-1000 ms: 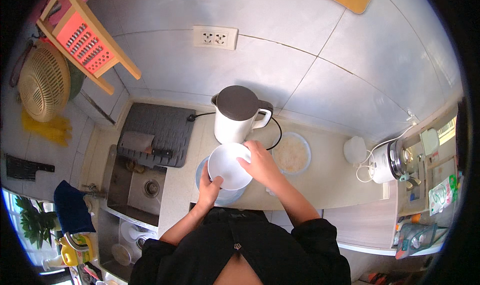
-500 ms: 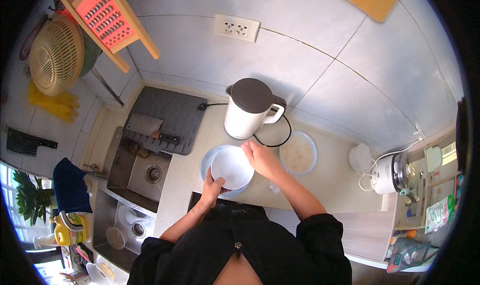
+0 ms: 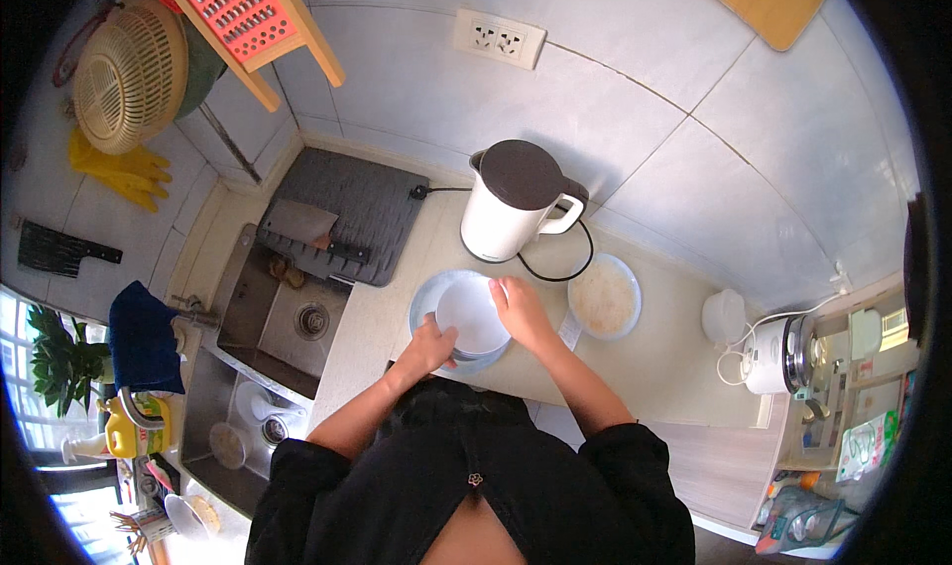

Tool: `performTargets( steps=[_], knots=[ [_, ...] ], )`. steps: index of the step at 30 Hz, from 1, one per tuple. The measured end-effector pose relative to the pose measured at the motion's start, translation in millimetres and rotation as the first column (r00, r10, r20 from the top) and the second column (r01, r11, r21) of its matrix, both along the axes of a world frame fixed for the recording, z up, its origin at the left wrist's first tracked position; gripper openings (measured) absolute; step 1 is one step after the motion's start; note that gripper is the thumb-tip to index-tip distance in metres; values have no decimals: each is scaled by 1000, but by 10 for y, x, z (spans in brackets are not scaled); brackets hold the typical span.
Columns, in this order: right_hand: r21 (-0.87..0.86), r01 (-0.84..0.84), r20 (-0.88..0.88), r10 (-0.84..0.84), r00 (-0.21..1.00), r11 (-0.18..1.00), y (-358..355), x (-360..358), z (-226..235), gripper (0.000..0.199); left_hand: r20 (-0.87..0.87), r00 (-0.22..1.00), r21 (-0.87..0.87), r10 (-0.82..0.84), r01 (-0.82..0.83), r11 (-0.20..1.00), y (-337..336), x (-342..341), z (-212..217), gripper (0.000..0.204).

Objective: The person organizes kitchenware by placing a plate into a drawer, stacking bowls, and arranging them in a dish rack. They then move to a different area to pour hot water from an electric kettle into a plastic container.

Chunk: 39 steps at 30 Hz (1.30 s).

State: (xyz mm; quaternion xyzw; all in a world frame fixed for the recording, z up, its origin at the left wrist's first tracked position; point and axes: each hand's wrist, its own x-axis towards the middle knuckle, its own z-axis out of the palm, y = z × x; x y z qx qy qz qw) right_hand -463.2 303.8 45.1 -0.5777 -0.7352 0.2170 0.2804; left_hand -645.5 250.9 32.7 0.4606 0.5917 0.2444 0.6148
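A white bowl (image 3: 470,313) sits on a pale blue plate (image 3: 426,305) on the beige counter. My left hand (image 3: 432,347) grips the bowl's near left rim. My right hand (image 3: 518,307) rests on its right rim, fingers curled over the edge. Just behind the bowl stands a white electric kettle (image 3: 504,208) with a dark lid. A second plate (image 3: 605,297) with pale crumbly food lies to the right of my right hand.
A steel sink (image 3: 288,317) lies left of the counter, with a grey drying mat (image 3: 347,218) and a cleaver behind it. A white rice cooker (image 3: 772,355) stands at the right. Yellow gloves (image 3: 119,168), a basket and a wall socket (image 3: 499,37) are on the tiled wall.
The bowl held tilted above the plate a second ago now sits lower on it, with both hands still at its rim. The view has shifted slightly.
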Motion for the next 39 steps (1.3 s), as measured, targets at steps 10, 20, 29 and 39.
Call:
performTargets(
  steps=[10, 20, 29, 39],
  knots=[
    [2, 8, -68, -7, 998, 1000, 25, -54, -67, 30, -373, 927, 260, -49, 155, 953, 37, -39, -336, 56],
    [-15, -230, -29, 230, 973, 973, 34, 42, -126, 34, -479, 874, 181, -79, 186, 966, -45, 8, 138, 65],
    [352, -204, 103, 179, 978, 914, 325, 164, -153, 23, -310, 929, -13, -203, 210, 978, 133, -74, 250, 70],
    [-333, 161, -732, -363, 577, 929, -45, 417, -378, 21, -558, 830, 374, 2, 248, 894, 274, -116, 303, 56]
  ],
)
